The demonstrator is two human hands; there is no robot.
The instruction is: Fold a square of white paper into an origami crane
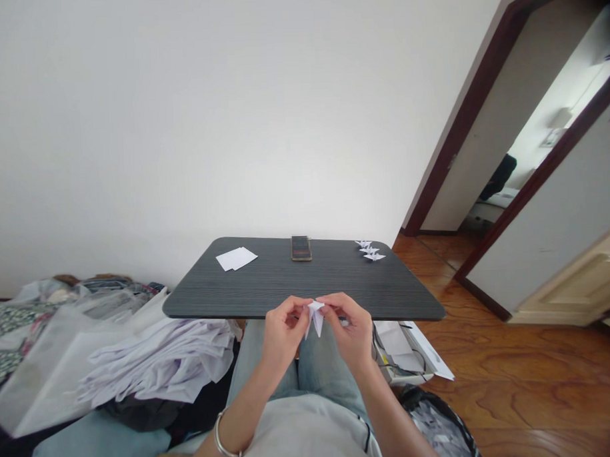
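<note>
Between my two hands, just over the near edge of the dark table, is a small folded white paper with two narrow points hanging downward. My left hand pinches its left side between thumb and fingers. On the right side, my right hand grips it the same way. Several finished white paper cranes stand in a row at the table's far right. White paper sheets lie overlapping at the far left.
A phone lies at the table's back middle, near the white wall. Left of the table are piled clothes and a white cloth. Below right sit a box of papers and a black bag of scraps. A doorway stands right.
</note>
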